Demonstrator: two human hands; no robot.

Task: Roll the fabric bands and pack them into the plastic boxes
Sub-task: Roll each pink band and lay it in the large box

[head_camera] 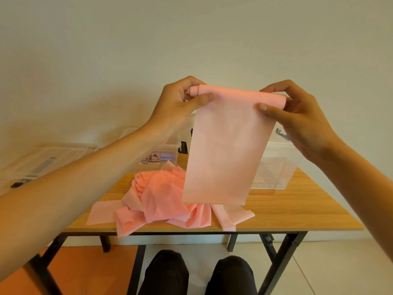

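Observation:
A pink fabric band (pixel 225 150) hangs in the air above the table, its top edge wound into a thin roll. My left hand (pixel 180 103) pinches the roll's left end between thumb and fingers. My right hand (pixel 297 116) pinches the right end the same way. The band's loose bottom edge ends just over a heap of pink bands (pixel 161 196) lying on the wooden table (pixel 287 213). Behind the band stand two clear plastic boxes: one at the right (pixel 280 162), one at the back left (pixel 170 150) with small items inside.
Two clear box lids (pixel 42 162) lie at the far left, partly behind my left forearm. My knees (pixel 197 273) show under the table's front edge, between its black folding legs. A bare wall rises behind the table.

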